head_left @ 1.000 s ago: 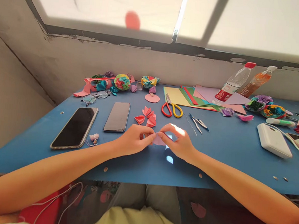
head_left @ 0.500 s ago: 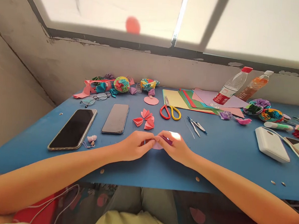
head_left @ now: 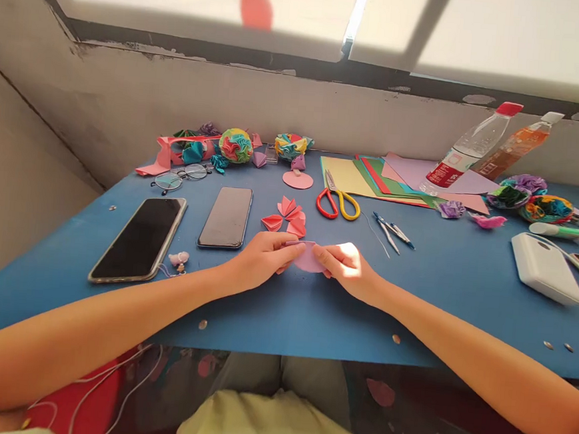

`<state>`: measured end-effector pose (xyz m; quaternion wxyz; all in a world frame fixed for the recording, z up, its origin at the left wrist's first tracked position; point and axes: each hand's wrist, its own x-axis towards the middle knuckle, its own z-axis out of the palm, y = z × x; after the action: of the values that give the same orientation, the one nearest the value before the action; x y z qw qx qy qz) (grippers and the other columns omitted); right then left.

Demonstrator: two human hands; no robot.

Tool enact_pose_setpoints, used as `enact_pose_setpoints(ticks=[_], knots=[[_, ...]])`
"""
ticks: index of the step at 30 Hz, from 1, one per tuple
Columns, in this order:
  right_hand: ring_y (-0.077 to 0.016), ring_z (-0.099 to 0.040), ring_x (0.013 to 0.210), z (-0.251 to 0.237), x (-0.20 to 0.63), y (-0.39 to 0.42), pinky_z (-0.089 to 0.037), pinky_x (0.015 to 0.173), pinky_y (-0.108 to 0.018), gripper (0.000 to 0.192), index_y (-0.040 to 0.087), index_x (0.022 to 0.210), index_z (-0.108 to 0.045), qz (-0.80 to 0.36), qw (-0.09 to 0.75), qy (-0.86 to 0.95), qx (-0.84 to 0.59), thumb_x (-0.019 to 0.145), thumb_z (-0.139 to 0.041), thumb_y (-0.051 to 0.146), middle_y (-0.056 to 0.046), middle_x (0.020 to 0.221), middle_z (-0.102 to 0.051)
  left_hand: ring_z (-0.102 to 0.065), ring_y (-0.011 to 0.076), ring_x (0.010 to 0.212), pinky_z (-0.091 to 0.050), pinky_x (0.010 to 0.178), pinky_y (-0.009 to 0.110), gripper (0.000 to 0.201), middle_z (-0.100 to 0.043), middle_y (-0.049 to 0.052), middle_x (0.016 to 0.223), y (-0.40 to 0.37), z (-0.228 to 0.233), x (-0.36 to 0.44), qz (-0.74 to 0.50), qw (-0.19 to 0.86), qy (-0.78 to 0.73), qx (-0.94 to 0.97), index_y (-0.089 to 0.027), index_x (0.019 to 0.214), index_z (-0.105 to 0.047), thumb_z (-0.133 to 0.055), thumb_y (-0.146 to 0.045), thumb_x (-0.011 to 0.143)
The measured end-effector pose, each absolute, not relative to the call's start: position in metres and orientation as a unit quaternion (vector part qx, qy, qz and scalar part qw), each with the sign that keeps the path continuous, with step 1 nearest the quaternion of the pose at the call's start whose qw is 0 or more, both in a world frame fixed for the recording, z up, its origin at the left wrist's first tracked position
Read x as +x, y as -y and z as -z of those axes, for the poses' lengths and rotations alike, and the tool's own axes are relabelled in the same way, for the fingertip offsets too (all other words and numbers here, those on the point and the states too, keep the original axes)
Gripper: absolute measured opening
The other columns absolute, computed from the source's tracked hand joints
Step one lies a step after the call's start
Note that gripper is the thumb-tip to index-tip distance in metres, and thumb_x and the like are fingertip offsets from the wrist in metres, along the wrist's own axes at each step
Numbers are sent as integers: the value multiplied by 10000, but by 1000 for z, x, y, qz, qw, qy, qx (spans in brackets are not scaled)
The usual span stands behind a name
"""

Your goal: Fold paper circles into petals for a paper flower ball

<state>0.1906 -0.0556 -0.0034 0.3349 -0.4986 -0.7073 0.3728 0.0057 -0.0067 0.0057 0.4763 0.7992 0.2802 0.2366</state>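
Note:
A small pink paper piece [head_left: 309, 259], folded into a half round, sits between both hands just above the blue table [head_left: 428, 295]. My left hand [head_left: 261, 260] pinches its left edge and my right hand [head_left: 348, 270] pinches its right edge. Just beyond the hands lie a few folded red and pink paper wedges [head_left: 287, 218]. A pink paper circle [head_left: 297, 179] lies farther back.
Two phones [head_left: 140, 239] [head_left: 227, 217] lie at the left with glasses [head_left: 179, 178] behind them. Red and yellow scissors [head_left: 338, 202], a compass [head_left: 391, 230], coloured paper sheets [head_left: 372, 180], two bottles [head_left: 468, 151], paper flower balls [head_left: 236, 146] and a white power bank [head_left: 546, 267] are spread around.
The pink paper has been opened out wider between my fingers and the hands have spread slightly apart. The view has tilted a little.

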Motion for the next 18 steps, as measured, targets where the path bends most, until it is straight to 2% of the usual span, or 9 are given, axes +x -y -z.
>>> enact_pose_setpoints(ticks=[3,5,7,9,13,18], knots=[[-60,-197,507,5,192,55,-139,446,-231,496,154,570,-270,-357,329,710,-510,879,-358,532,28,547,-207,-392,95,536,-313,506,226,310,-433,-29,565,6,-6,4,-256,431,-293,814,-170,647,-479,-397,-356,883],[-61,-176,509,7,191,55,-120,446,-236,501,157,575,-248,-340,330,707,-525,877,-349,544,27,552,-186,-453,112,639,-338,568,231,189,-535,2,723,6,-6,3,-302,349,-297,836,-174,801,-539,-431,-312,872],[-62,-175,508,9,190,55,-116,445,-238,499,158,576,-248,-326,329,703,-540,882,-331,544,27,549,-189,-493,130,743,-368,632,236,141,-566,30,861,7,-6,1,-351,239,-283,860,-179,923,-535,-434,-260,868],[-62,-184,506,9,189,56,-125,444,-236,493,158,577,-251,-316,325,710,-538,890,-321,533,27,544,-199,-506,134,755,-385,657,239,122,-570,36,858,7,-5,-1,-370,161,-260,878,-174,909,-528,-430,-232,866],[-64,-248,502,6,189,56,-205,448,-214,451,153,576,-324,-256,333,745,-518,896,-360,469,28,527,-271,-480,92,616,-380,587,205,75,-567,-14,756,10,-2,-1,-352,178,-270,878,-186,894,-509,-447,-204,854],[-69,-371,495,4,189,56,-301,476,-205,296,166,647,-522,-50,408,735,-539,825,-538,402,25,529,-444,-526,81,613,-387,554,185,30,-603,-40,741,12,-2,1,-320,293,-306,847,-203,855,-507,-499,-225,837]])
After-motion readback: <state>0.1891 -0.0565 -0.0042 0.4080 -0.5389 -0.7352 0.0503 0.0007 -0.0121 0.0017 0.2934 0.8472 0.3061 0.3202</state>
